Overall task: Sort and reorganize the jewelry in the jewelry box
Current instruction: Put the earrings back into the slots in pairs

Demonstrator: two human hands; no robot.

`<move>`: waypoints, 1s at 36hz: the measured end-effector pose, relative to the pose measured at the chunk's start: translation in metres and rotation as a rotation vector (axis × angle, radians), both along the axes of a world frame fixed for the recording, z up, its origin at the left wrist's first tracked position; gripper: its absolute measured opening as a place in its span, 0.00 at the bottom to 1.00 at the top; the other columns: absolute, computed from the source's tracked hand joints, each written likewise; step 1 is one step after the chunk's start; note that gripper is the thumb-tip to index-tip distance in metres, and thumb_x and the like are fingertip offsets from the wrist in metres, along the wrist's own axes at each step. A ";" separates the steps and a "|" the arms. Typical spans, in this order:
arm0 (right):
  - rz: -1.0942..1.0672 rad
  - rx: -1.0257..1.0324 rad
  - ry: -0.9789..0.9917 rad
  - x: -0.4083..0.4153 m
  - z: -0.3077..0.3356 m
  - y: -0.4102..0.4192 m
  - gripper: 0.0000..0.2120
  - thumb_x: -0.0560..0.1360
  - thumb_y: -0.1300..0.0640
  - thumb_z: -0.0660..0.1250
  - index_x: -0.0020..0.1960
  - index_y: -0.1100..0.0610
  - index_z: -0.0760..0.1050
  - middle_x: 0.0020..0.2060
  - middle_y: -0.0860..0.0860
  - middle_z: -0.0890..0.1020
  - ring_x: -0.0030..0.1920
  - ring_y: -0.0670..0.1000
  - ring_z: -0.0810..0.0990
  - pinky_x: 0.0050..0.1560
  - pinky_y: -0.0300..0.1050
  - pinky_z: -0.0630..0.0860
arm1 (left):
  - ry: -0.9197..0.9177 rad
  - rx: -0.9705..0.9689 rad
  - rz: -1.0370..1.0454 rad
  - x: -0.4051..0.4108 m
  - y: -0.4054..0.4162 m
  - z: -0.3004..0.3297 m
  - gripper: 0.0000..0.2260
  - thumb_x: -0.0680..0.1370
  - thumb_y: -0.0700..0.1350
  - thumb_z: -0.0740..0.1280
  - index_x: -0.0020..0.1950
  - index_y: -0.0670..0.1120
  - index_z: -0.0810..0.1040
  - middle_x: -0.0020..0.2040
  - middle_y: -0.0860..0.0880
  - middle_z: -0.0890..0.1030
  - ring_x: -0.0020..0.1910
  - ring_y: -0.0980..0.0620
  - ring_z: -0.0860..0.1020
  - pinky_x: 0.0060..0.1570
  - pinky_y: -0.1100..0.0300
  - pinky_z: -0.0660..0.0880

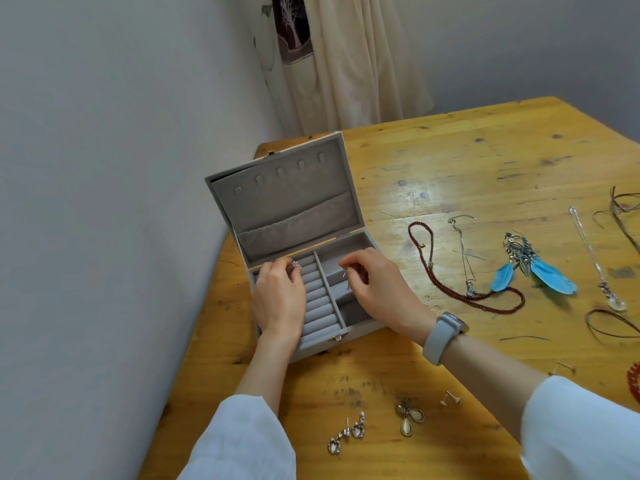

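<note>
Over the open grey jewelry box (349, 233) on the wooden table (485, 161), both hands are working.

Left hand (278, 299) is pinching a small sparkly earring (295, 264) above the ring rolls (317, 306); right hand (374, 284) is pinching another small stud (345, 270) above the side compartments. Beaded necklace (446, 282), blue feather earrings (533, 268) and drop earrings (349, 433) are lying on the table outside the box, well apart from it.

red beaded piece (633, 382) cut off, cords (623, 209) cropped
</note>
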State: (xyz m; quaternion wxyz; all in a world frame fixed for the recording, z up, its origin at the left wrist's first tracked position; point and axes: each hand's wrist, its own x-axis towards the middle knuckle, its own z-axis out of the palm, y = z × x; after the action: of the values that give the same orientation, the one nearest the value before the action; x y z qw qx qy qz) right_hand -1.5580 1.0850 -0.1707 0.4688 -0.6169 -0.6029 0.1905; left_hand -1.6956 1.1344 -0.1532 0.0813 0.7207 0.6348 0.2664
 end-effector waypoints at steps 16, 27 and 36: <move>-0.011 -0.032 0.015 0.000 0.001 0.010 0.10 0.76 0.61 0.63 0.57 0.58 0.74 0.43 0.48 0.74 0.41 0.43 0.72 0.41 0.28 0.68 | 0.085 0.049 -0.007 -0.002 0.000 -0.007 0.12 0.80 0.45 0.60 0.62 0.47 0.77 0.52 0.46 0.76 0.39 0.55 0.68 0.37 0.62 0.66; 0.035 -0.021 -0.217 -0.023 0.007 0.051 0.10 0.75 0.61 0.64 0.56 0.62 0.74 0.50 0.57 0.77 0.51 0.56 0.76 0.53 0.48 0.72 | 0.173 0.093 -0.161 -0.017 -0.005 -0.007 0.14 0.77 0.42 0.64 0.63 0.43 0.76 0.57 0.46 0.75 0.54 0.47 0.74 0.45 0.58 0.73; 0.059 -0.065 -0.352 -0.029 -0.001 0.061 0.10 0.75 0.61 0.64 0.55 0.64 0.75 0.51 0.60 0.73 0.49 0.59 0.76 0.52 0.51 0.73 | 0.400 0.181 -0.193 -0.018 -0.006 -0.016 0.17 0.71 0.42 0.68 0.60 0.44 0.78 0.59 0.46 0.79 0.55 0.44 0.73 0.48 0.49 0.72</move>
State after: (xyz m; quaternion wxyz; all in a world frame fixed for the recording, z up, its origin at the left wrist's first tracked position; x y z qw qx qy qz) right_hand -1.5868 1.1464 -0.1720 0.3297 -0.6376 -0.6871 0.1127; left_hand -1.7140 1.1283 -0.1697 -0.0859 0.8209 0.5400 0.1649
